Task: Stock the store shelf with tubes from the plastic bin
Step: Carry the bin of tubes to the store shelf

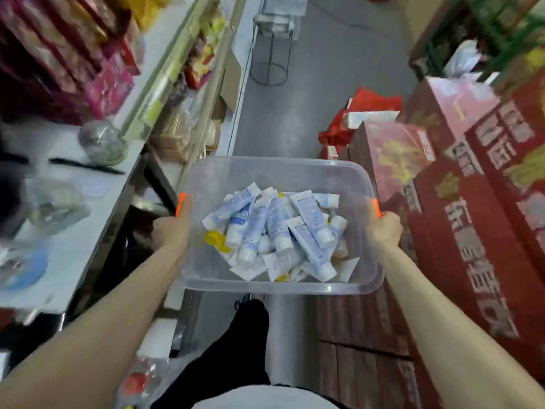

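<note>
At each side rim, fingers of the left hand (172, 229) and right hand (383, 228) grasp the clear plastic bin (265, 287), held in the aisle. White-and-blue tubes (277, 228) lie heaped inside. Left runs the store shelf (97, 202); right stand red cartons (472, 237).

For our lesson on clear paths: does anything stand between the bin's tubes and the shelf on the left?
Nothing visible does. The bin has no lid, the tubes lie open, and the shelf lies to its left. But left hand and right hand both grip the bin.
</note>
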`<move>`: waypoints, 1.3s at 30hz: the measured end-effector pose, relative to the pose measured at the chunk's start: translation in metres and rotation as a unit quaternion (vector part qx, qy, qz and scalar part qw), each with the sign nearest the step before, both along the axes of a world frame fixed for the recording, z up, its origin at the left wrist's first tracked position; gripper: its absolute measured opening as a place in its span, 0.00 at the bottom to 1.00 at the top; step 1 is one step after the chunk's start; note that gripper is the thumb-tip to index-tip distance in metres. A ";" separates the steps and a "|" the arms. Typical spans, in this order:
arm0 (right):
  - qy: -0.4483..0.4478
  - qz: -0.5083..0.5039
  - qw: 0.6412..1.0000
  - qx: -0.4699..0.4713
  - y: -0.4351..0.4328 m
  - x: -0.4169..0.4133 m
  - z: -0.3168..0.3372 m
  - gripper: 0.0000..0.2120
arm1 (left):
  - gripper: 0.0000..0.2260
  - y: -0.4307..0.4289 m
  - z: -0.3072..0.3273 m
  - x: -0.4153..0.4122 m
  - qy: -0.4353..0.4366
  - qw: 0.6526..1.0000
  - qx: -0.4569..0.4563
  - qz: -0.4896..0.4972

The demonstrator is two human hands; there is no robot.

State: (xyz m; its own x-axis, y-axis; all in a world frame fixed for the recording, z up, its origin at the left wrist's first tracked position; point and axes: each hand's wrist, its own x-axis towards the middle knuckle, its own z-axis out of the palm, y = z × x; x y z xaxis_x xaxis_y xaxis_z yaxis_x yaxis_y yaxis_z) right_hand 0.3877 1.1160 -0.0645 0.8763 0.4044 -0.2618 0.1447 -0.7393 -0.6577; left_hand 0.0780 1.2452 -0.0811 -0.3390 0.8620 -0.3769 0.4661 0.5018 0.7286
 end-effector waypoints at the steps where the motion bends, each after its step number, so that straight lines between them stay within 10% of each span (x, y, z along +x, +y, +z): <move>1: 0.005 -0.004 1.000 -0.001 0.026 0.014 -0.002 0.32 | 0.36 0.028 -0.004 0.015 -0.010 1.000 0.003 -0.001; 10: 0.039 -0.036 0.999 0.000 0.251 0.122 0.008 0.26 | 0.41 0.269 0.022 0.138 -0.043 0.993 0.102 -0.037; 16: 0.030 -0.019 0.999 0.018 0.411 0.211 0.007 0.31 | 0.43 0.428 0.015 0.216 0.006 1.000 -0.008 -0.024; 31: 0.035 0.002 0.999 0.040 0.833 0.465 0.001 0.28 | 0.24 0.825 0.026 0.455 -0.041 0.998 0.053 0.023; 39: 0.039 0.001 0.999 0.036 1.059 0.591 -0.002 0.27 | 0.33 1.051 0.006 0.581 -0.080 0.995 0.021 0.058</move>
State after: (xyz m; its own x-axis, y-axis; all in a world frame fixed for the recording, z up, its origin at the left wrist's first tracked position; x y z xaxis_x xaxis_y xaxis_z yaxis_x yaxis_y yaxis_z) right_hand 0.9792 2.1748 -0.0663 0.8535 0.4258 -0.3005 0.0915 -0.6900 -0.7180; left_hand 0.6588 2.2963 -0.0756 -0.3756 0.8362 -0.3996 0.2821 0.5139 0.8102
